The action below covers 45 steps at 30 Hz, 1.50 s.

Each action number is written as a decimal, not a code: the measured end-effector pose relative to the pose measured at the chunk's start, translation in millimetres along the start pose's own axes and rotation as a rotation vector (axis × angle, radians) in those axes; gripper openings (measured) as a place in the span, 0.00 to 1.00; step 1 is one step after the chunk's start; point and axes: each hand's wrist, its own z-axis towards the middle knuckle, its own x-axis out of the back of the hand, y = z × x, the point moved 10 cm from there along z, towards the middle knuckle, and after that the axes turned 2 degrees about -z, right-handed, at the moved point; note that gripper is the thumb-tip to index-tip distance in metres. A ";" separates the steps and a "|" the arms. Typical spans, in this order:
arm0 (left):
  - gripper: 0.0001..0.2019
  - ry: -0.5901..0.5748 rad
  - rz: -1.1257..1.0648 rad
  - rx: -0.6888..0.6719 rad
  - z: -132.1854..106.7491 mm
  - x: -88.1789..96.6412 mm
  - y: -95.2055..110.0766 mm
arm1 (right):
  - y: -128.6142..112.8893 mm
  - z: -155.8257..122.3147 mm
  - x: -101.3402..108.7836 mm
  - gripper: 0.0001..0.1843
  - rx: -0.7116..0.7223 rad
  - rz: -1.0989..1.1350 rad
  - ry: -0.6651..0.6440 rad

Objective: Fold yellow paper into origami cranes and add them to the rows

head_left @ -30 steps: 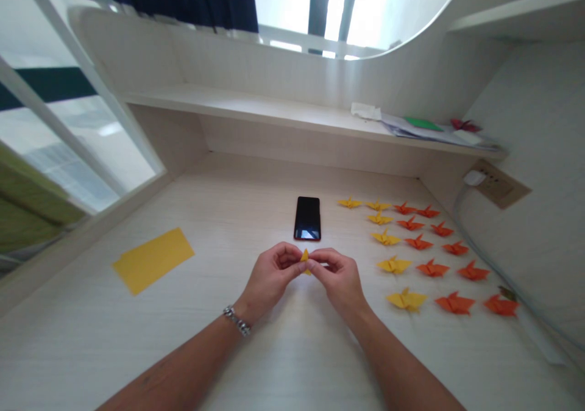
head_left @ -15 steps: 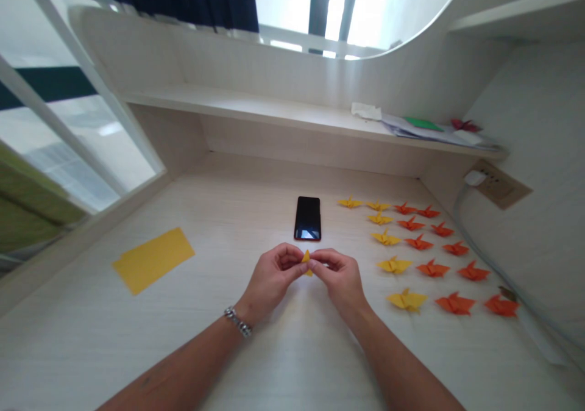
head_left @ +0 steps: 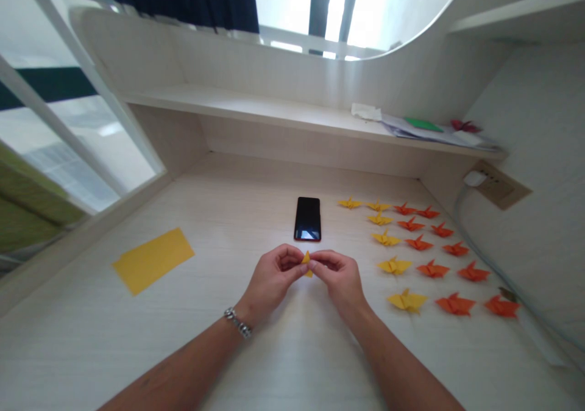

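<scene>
Between my two hands is a small folded piece of yellow paper (head_left: 306,257), mostly hidden by the fingers, with a pointed tip showing above them. My left hand (head_left: 276,271) pinches it from the left with thumb and fingers closed. From the other side my right hand (head_left: 340,272) pinches the same paper, its thumb close to the left one. Just beyond the fingertips lies a black phone (head_left: 308,219), flat on the white desk (head_left: 219,216).
Yellow paper sheets (head_left: 154,260) lie at the left. On the right stand rows of several yellow paper cranes (head_left: 394,266) and orange paper cranes (head_left: 432,269). A cable (head_left: 484,246) runs from the wall socket (head_left: 498,183). A shelf (head_left: 256,107) spans the back, with papers (head_left: 439,132) on it.
</scene>
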 end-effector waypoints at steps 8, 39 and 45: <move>0.10 -0.003 -0.005 0.005 0.1 -0.9 -1.8 | 4.3 1.1 2.3 0.08 -0.020 -0.003 0.014; 0.14 -0.035 -0.057 0.056 -2.1 -5.4 -12.9 | 3.3 2.9 -0.4 0.13 -0.065 0.131 -0.020; 0.14 -0.033 -0.077 0.083 -2.3 -5.3 -15.1 | 3.6 3.3 -2.7 0.15 -0.072 0.136 -0.036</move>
